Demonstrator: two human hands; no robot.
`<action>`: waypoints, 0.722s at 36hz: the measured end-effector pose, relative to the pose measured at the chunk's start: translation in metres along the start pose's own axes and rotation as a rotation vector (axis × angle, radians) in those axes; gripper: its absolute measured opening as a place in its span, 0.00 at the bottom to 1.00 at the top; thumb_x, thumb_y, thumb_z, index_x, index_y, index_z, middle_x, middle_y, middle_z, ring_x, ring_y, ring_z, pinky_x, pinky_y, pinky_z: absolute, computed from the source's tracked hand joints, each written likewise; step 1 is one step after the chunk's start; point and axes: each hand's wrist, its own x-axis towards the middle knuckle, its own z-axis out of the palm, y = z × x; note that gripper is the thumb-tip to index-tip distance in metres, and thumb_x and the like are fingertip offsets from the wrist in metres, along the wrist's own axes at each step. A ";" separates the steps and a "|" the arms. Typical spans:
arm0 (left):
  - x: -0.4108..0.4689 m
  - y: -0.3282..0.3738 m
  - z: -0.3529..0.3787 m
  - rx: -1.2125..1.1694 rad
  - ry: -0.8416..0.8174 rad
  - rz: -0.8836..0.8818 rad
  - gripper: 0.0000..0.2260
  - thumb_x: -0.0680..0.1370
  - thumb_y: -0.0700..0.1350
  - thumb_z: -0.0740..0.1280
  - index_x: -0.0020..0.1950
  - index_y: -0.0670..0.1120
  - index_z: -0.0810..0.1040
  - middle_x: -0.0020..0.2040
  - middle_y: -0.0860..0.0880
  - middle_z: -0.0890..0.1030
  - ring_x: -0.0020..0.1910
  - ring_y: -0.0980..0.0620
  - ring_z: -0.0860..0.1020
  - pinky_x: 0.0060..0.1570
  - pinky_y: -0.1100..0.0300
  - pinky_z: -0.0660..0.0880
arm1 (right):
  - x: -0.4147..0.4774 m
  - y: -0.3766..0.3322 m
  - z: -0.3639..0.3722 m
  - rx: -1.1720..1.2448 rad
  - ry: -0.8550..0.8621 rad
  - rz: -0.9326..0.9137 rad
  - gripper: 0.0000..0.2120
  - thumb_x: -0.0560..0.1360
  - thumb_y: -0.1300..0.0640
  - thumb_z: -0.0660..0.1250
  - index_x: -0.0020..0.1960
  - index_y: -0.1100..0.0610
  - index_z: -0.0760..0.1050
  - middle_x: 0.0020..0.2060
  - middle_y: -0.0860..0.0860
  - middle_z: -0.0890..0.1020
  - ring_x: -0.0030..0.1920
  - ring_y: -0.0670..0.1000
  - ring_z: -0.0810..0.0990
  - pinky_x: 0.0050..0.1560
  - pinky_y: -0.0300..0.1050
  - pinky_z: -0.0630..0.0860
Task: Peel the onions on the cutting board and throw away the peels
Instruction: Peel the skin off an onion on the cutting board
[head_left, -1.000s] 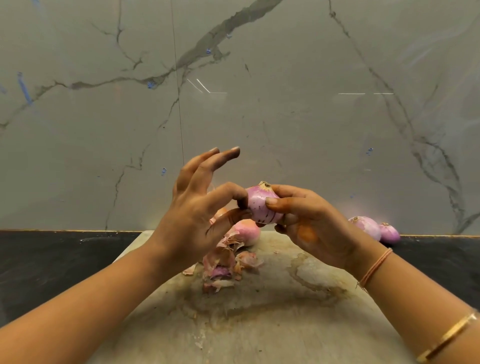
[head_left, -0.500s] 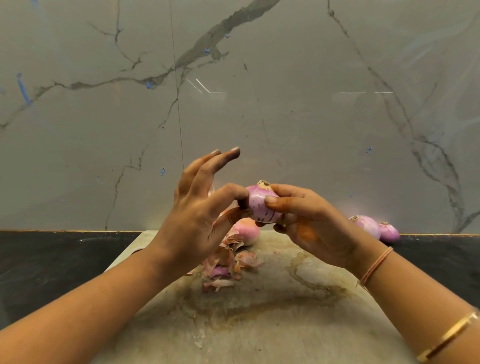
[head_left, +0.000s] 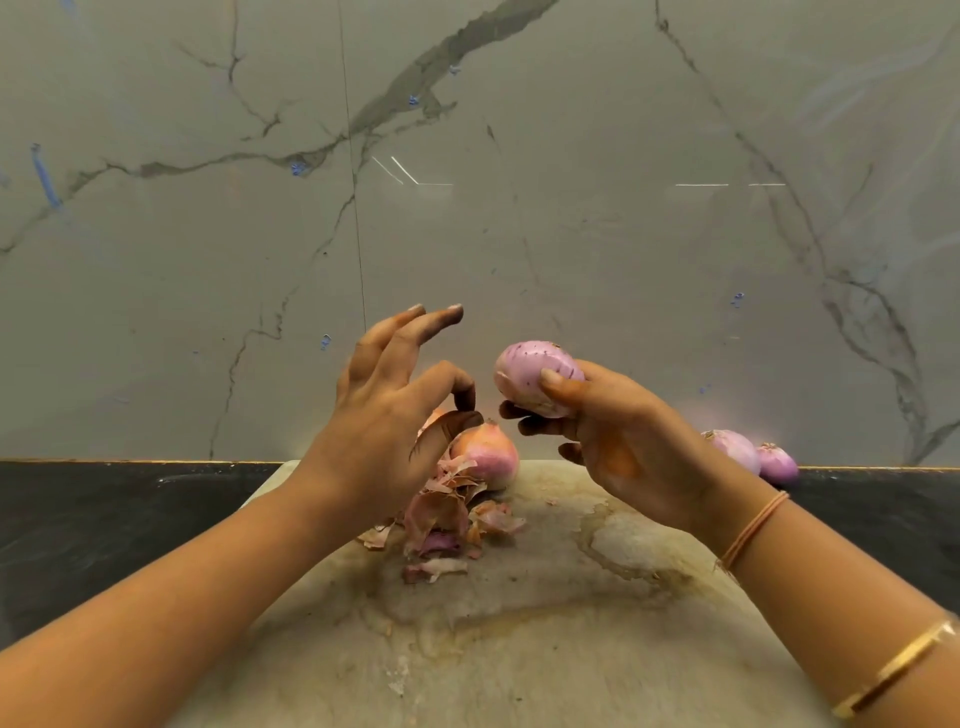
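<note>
Right hand (head_left: 618, 441) fingers grip the peeled pale-pink round onion (head_left: 524, 371) at frame centre, above the stained beige cutting board (head_left: 519, 665). Left hand (head_left: 379, 426) thumb and forefinger nearly meet; any pinched scrap cannot be confirmed. Risk: the slick onion slips and rolls onto the black counter (head_left: 104, 519)

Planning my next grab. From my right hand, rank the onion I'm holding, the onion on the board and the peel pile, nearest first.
1. Held onion: gripped in the right hand.
2. Board onion: just left of its fingertips.
3. Peel pile: farther left, nearer you.
</note>
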 end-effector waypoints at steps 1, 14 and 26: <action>0.000 -0.001 0.001 0.014 -0.013 -0.015 0.05 0.76 0.53 0.58 0.48 0.55 0.71 0.73 0.46 0.64 0.73 0.47 0.53 0.65 0.46 0.55 | -0.001 0.000 -0.001 0.019 -0.002 0.012 0.24 0.68 0.43 0.63 0.60 0.53 0.77 0.47 0.48 0.85 0.44 0.41 0.81 0.53 0.46 0.65; 0.000 0.005 0.001 -0.101 0.028 -0.019 0.12 0.73 0.53 0.61 0.56 0.55 0.69 0.71 0.46 0.67 0.71 0.49 0.57 0.64 0.55 0.55 | -0.001 -0.001 0.005 0.101 0.031 -0.019 0.19 0.66 0.47 0.70 0.54 0.56 0.79 0.49 0.55 0.82 0.53 0.55 0.78 0.60 0.52 0.72; 0.001 0.012 -0.003 -0.047 0.118 0.069 0.09 0.73 0.55 0.65 0.51 0.55 0.71 0.71 0.46 0.67 0.73 0.47 0.58 0.69 0.56 0.56 | 0.001 0.002 0.007 0.068 0.109 0.022 0.15 0.80 0.51 0.55 0.58 0.55 0.77 0.48 0.54 0.81 0.44 0.51 0.74 0.44 0.42 0.65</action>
